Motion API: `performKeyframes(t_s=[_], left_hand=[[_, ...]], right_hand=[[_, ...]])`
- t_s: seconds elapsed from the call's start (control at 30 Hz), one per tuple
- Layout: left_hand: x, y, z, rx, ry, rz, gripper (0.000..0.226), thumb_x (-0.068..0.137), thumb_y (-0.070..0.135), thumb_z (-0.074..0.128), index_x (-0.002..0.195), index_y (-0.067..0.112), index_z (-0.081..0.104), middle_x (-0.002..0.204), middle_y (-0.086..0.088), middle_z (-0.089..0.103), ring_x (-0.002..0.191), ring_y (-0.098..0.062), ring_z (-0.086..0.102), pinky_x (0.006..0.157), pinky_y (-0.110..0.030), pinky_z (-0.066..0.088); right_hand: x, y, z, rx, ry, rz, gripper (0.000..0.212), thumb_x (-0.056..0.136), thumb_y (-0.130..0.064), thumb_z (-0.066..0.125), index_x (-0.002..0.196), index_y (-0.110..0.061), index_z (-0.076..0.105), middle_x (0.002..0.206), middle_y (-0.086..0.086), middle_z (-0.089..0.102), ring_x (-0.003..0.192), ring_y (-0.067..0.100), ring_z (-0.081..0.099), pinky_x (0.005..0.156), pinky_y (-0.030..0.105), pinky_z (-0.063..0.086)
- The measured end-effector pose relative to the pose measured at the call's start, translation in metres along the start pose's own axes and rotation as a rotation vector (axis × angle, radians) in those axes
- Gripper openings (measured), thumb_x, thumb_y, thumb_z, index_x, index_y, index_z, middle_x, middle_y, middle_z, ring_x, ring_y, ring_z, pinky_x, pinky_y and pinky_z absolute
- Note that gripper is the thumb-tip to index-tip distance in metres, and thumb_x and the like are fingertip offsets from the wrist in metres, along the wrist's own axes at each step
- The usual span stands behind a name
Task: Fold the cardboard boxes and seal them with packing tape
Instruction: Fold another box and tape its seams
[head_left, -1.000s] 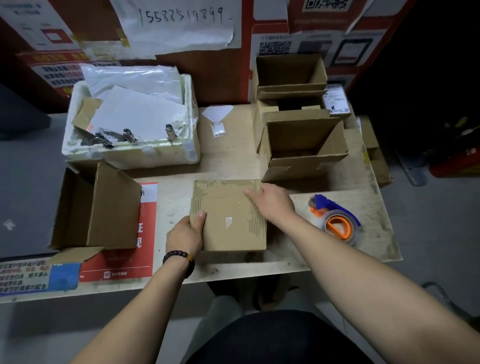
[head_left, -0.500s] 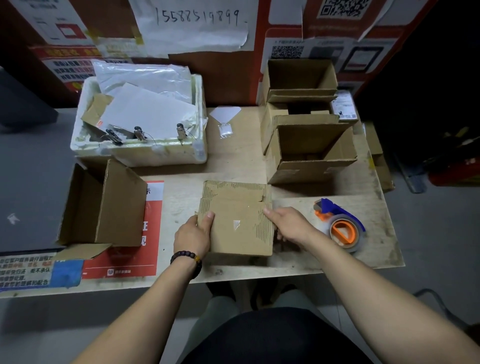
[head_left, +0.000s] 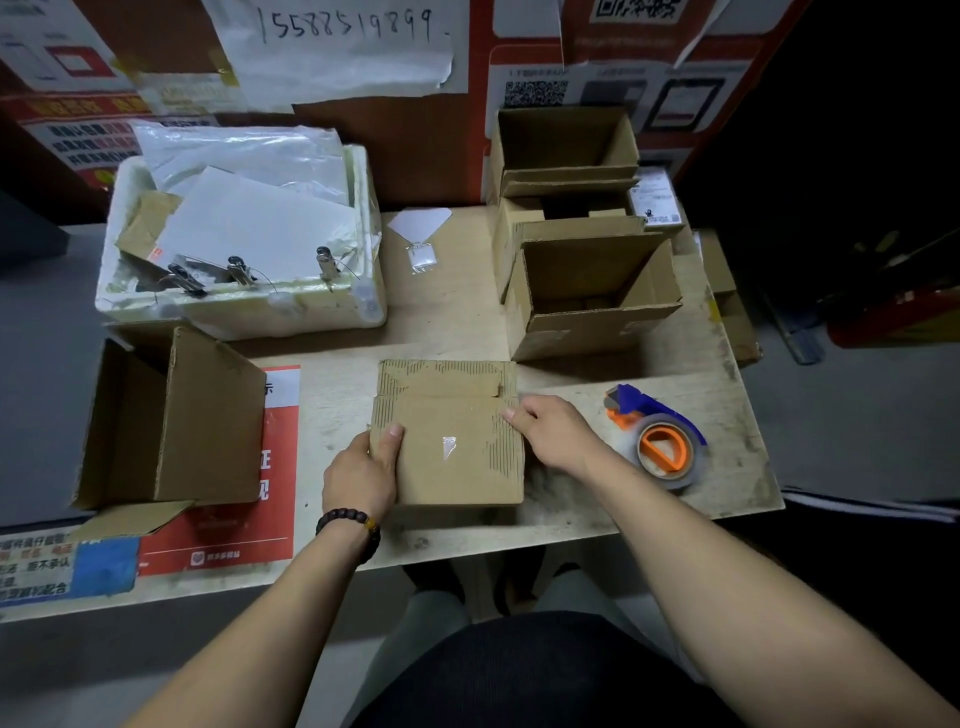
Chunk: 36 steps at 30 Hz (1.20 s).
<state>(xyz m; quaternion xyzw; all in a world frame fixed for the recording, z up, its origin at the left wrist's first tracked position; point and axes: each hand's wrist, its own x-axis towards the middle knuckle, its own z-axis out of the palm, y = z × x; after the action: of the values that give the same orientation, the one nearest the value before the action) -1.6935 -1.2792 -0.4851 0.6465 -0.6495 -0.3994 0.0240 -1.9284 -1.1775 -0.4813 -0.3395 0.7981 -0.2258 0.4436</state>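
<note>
Left hand (head_left: 363, 473) grips the box (head_left: 452, 441); right hand (head_left: 553, 431) pinches its edge. Press flaps flush before taking the tape (head_left: 660, 441) beside the right hand.

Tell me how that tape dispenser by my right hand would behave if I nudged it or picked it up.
The tape dispenser lies flat on its side on the table, so a nudge would probably slide it, not roll it. Its plastic frame looks rigid, likely light for its size and easy for the right hand to lift. The exposed clear tape might stick to fingers.
</note>
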Motion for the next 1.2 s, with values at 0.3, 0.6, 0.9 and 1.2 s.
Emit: performKeyframes(t_s=[0.3, 0.6, 0.9, 1.2], left_hand=[[-0.004, 0.005, 0.001, -0.021, 0.006, -0.015, 0.054, 0.103, 0.059, 0.039, 0.111, 0.013, 0.066, 0.110, -0.014, 0.071, 0.093, -0.031, 0.054, 0.076, -0.036, 0.037], [-0.001, 0.006, 0.003, -0.119, 0.088, -0.102, 0.052, 0.104, 0.055, 0.041, 0.108, 0.011, 0.066, 0.110, -0.015, 0.070, 0.099, -0.034, 0.056, 0.080, -0.036, 0.039], [-0.001, 0.007, 0.000, -0.088, 0.075, -0.099, 0.052, 0.105, 0.053, 0.039, 0.121, 0.012, 0.065, 0.119, -0.016, 0.069, 0.113, -0.038, 0.058, 0.084, -0.038, 0.040], [-0.004, -0.004, -0.005, -0.104, 0.032, -0.029, 0.049, 0.105, 0.051, 0.042, 0.132, 0.016, 0.062, 0.126, -0.009, 0.069, 0.120, -0.034, 0.057, 0.086, -0.031, 0.036]], right_hand=[[-0.013, 0.001, -0.008, -0.153, -0.112, 0.057, 0.059, 0.100, -0.061, 0.049, 0.075, -0.010, 0.065, 0.079, 0.003, 0.068, 0.071, 0.017, 0.061, 0.064, 0.032, 0.043], [-0.021, 0.001, 0.012, 0.062, -0.002, 0.031, 0.050, 0.104, -0.052, 0.046, 0.088, -0.007, 0.060, 0.094, 0.007, 0.069, 0.082, 0.024, 0.063, 0.068, 0.035, 0.046], [-0.010, -0.003, 0.013, -0.089, -0.070, -0.029, 0.047, 0.106, -0.042, 0.048, 0.082, -0.003, 0.059, 0.092, 0.015, 0.068, 0.086, 0.027, 0.062, 0.071, 0.035, 0.046], [-0.017, 0.003, 0.023, -0.251, -0.014, -0.095, 0.046, 0.108, -0.046, 0.040, 0.092, -0.011, 0.065, 0.097, 0.007, 0.070, 0.092, 0.025, 0.064, 0.083, 0.041, 0.054]])
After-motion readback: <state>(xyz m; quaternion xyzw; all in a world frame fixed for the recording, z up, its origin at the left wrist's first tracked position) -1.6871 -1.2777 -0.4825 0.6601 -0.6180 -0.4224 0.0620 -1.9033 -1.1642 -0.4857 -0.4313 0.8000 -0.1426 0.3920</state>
